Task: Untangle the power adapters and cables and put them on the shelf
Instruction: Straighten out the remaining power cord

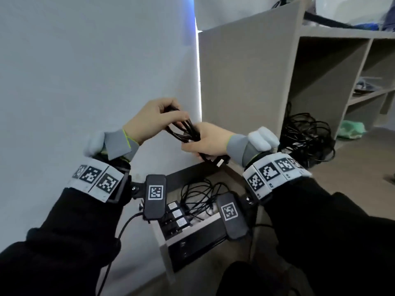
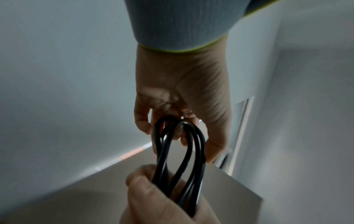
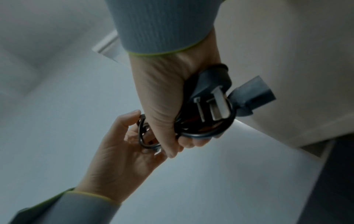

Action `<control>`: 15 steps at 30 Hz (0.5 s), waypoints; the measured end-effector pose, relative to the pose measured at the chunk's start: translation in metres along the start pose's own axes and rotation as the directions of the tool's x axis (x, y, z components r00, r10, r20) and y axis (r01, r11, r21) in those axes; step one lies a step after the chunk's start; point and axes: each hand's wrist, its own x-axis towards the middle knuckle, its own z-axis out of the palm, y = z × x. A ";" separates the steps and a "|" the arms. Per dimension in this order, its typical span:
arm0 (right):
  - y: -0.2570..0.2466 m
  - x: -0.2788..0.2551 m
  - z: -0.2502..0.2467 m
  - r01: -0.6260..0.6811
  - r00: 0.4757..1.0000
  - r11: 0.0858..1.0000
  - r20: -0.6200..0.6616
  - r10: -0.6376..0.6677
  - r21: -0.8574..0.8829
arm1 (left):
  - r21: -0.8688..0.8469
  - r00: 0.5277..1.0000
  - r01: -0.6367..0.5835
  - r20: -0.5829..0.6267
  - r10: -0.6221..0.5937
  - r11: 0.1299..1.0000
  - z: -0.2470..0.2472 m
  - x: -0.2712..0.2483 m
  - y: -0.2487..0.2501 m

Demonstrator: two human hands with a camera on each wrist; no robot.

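A coiled black power cable (image 1: 185, 130) hangs between both hands in front of the white wall. My left hand (image 1: 154, 119) curls its fingers through the loops (image 2: 178, 145) at the coil's upper end. My right hand (image 1: 206, 143) grips the coil's lower end in a fist, together with a three-pin plug (image 3: 212, 97) and a dark connector (image 3: 250, 97) that stick out beside the palm. The grey shelf unit (image 1: 245, 82) stands just right of the hands. On its bottom level lies a tangled heap of black cables (image 1: 307, 135).
Below the hands an open box (image 1: 162, 242) on the floor holds several black adapters with white labels (image 1: 177, 214) and thin loose cables (image 1: 203, 199). A green bag (image 1: 351, 129) lies on the floor under the shelf. Further right shelf compartments hold small items.
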 end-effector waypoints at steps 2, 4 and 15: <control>0.010 0.032 0.021 -0.035 0.999 0.996 0.036 0.038 -0.079 | 0.044 0.994 0.111 -0.001 -0.111 0.993 -0.019 -0.005 -0.038; 0.023 0.060 0.040 -0.082 0.994 0.980 0.063 0.094 -0.180 | 0.072 0.974 0.228 0.004 -0.228 0.971 -0.030 -0.009 -0.073; 0.092 0.126 0.111 -0.211 0.905 0.905 0.276 0.324 -0.369 | 0.337 0.887 0.407 0.074 -0.455 0.849 -0.027 -0.038 -0.182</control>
